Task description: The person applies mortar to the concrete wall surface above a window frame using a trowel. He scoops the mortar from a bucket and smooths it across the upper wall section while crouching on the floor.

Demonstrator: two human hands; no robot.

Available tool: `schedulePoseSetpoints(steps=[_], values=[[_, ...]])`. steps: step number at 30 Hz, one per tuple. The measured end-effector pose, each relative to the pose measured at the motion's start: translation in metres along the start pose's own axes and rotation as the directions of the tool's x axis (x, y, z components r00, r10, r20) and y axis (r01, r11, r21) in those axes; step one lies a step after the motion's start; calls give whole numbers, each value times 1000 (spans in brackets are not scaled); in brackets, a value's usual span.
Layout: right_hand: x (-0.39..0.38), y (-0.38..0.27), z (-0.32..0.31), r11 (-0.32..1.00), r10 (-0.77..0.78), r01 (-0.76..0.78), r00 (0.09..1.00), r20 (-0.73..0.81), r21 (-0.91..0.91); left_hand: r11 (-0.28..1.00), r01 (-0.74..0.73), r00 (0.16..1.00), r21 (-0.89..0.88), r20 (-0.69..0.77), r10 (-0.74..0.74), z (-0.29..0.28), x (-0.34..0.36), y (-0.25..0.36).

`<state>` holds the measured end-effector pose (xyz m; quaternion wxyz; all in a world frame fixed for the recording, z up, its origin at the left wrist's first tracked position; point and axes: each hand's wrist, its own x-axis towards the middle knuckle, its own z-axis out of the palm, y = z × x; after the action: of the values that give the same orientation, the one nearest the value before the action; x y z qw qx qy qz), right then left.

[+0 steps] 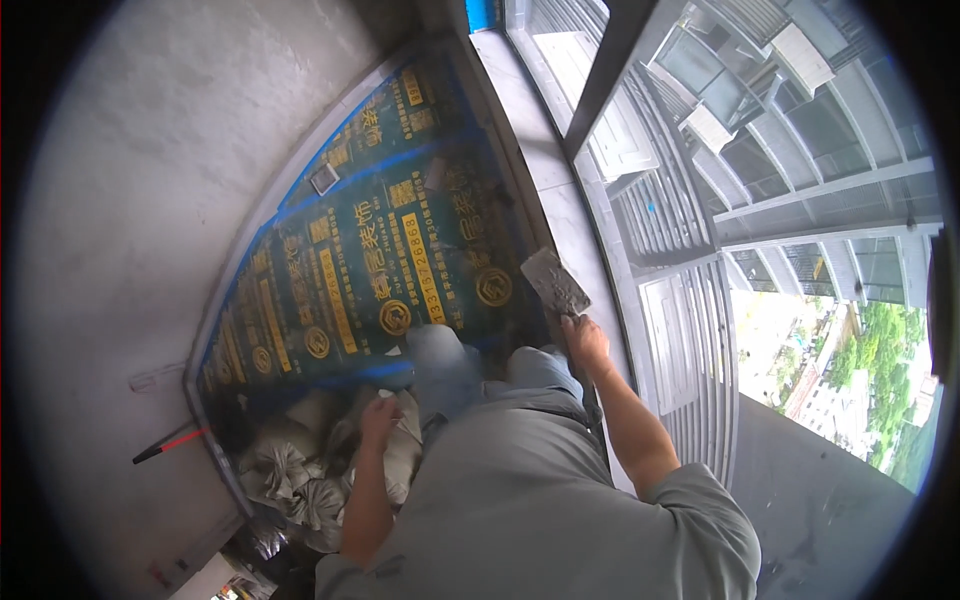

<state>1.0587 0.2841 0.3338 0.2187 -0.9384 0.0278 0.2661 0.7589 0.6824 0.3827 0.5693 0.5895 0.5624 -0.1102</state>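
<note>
In my right hand [588, 342] I grip the handle of a flat trowel [552, 280]. Grey mortar is smeared over part of its blade. The blade is beside the pale stone window sill [560, 205], partly above its inner edge. My left hand [380, 418] hangs by my left thigh, over the sacks [300, 480], its fingers loosely curled. I see nothing in it. My jeans-clad knees show between the two hands.
Green printed protective sheeting [350, 270] with blue tape covers the floor. A small square fitting [323, 179] lies near its far left edge. At left stands a bare grey wall [150, 220]; a red and black tool [168, 445] is beside it. Windows and railings line the right.
</note>
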Motion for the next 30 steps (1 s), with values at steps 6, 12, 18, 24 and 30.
schedulePoseSetpoints(steps=[6,12,18,24,30], values=[[24,-76,11,991,132,-128,972,196,-33,887,-104,982,449,185,21,-28,90,54],[64,-102,71,936,352,-347,923,157,-53,728,-183,951,660,307,-40,-86,255,193],[109,-171,131,737,646,-656,755,118,162,94,-650,759,754,637,133,-54,423,431],[139,-218,159,741,671,-654,733,-115,153,140,-820,572,555,805,158,45,504,478],[187,-166,194,806,494,-592,675,-547,-2,143,-990,-6,-5,1000,-8,184,551,393]])
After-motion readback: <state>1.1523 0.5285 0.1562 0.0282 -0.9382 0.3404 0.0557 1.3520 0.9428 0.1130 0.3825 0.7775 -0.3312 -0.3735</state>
